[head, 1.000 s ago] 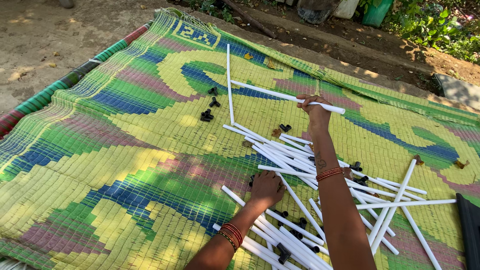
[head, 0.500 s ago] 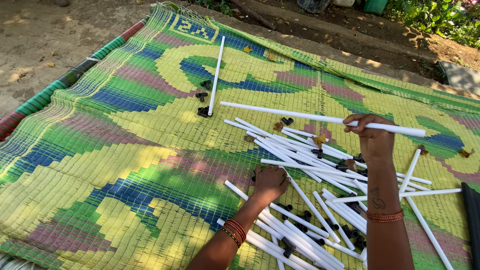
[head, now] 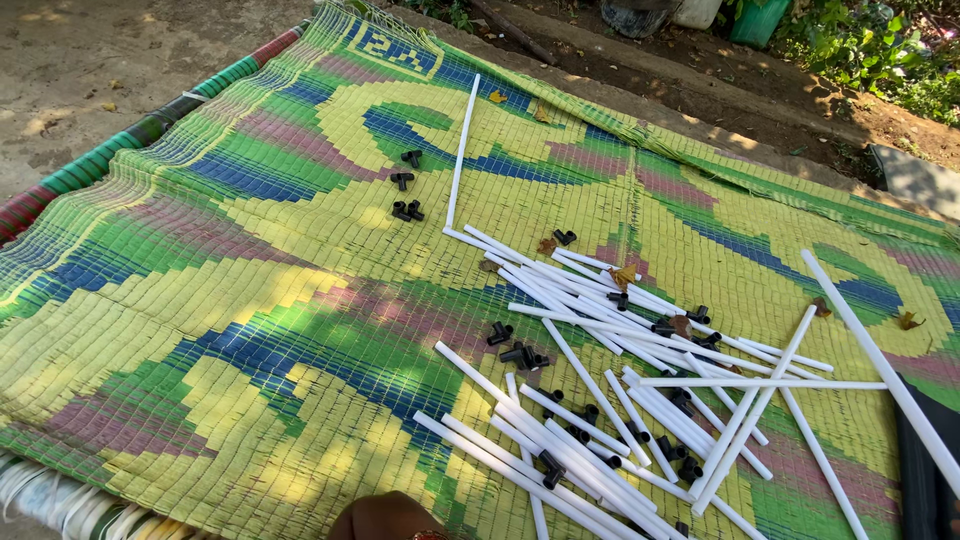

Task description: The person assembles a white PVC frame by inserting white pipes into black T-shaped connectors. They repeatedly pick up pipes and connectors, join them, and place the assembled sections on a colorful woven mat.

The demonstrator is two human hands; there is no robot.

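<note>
Only a small part of my left hand or wrist (head: 385, 515) shows at the bottom edge, near the closest white pipes; its fingers are hidden. My right hand is out of view. A heap of white plastic pipes (head: 600, 400) lies crisscrossed on a woven green, yellow and blue mat (head: 200, 300). One long white pipe (head: 880, 355) lies slanted at the right side. Another long pipe (head: 460, 150) lies alone, pointing toward the far edge. Small black pipe connectors (head: 520, 352) are scattered among the pipes.
Several more black connectors (head: 405, 185) sit apart on the mat left of the lone pipe. Dry leaves (head: 498, 97) lie on the mat. Bare earth and a concrete kerb (head: 640, 60) run behind it, with plants (head: 890, 60) at the far right. A dark object (head: 925, 470) lies at the right edge.
My right hand, which held the long pipe above the heap, has left the view, and that pipe now lies at the right. My left hand has pulled back off the pipes to the bottom edge.
</note>
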